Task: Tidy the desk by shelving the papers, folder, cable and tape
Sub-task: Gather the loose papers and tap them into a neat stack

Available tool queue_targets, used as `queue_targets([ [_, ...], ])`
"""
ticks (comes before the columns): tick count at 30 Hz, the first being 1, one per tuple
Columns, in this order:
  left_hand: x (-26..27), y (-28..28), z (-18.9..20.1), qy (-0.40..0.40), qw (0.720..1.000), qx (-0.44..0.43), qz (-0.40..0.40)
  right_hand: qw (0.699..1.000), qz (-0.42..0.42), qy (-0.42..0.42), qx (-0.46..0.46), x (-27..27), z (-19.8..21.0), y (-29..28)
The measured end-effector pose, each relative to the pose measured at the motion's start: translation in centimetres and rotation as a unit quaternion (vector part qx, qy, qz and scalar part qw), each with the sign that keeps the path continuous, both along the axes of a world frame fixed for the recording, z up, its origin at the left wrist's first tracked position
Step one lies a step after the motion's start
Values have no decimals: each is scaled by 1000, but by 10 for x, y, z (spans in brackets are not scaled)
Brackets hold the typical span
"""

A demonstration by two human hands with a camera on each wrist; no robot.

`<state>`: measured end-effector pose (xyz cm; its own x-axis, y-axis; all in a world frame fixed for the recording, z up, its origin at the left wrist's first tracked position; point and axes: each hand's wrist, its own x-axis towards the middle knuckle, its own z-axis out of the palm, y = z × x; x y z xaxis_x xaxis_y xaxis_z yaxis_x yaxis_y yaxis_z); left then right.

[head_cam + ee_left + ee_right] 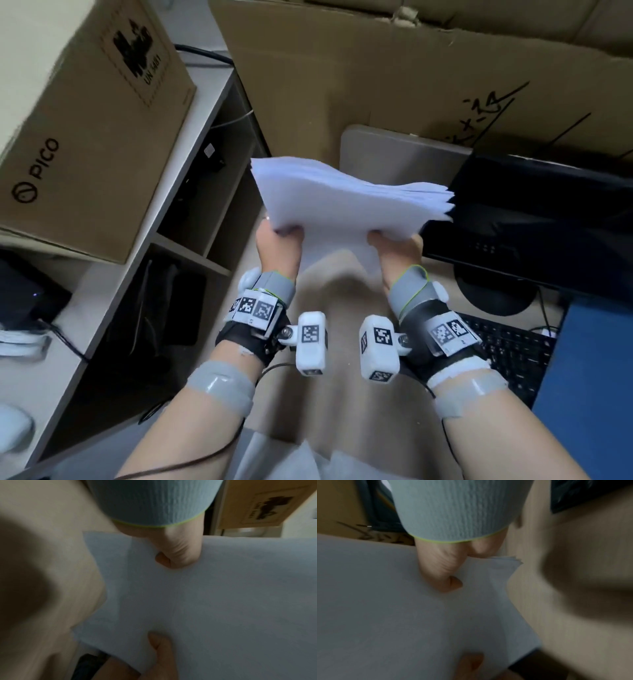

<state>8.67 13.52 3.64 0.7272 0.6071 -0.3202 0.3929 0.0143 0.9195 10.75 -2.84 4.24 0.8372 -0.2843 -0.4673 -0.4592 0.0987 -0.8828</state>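
Observation:
A thick stack of white papers hangs in the air over the beige desk, in front of the shelf. My left hand grips its near left edge and my right hand grips its near right edge. In the left wrist view my left thumb presses on the top sheet of the papers. In the right wrist view my right thumb lies on the papers the same way. The fingers under the stack are hidden. A blue folder lies at the right.
A grey shelf unit with open compartments stands at the left, with a PICO cardboard box on top. Large cardboard leans at the back. A black monitor and keyboard sit at the right. More white sheets lie near me.

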Motion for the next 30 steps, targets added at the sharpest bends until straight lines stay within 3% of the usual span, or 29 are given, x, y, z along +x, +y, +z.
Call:
queue_targets([
  [2, 1, -3, 6, -6, 1000, -4, 15, 999, -33, -25, 13, 3, 4, 5],
  [6, -19, -1, -23, 131, 991, -25, -15, 996, 67, 52, -25, -12, -21, 3],
  [12, -32, -4, -40, 103, 994, -39, -2, 995, 80, 48, -43, -17, -35, -9],
  [16, -31, -11, -42, 146, 989, -32, 18, 991, 70, 94, -63, -25, -39, -8],
  [21, -36, -16, -33, 109, 993, -23, -47, 995, 56, 74, -34, -27, -27, -16],
  [24, -36, -36, -23, 118, 989, -40, -76, 991, 70, 111, -36, -35, -19, -40],
  [30, -60, -96, -15, 139, 986, -71, -57, 989, 67, 134, 1, -64, -12, -115],
])
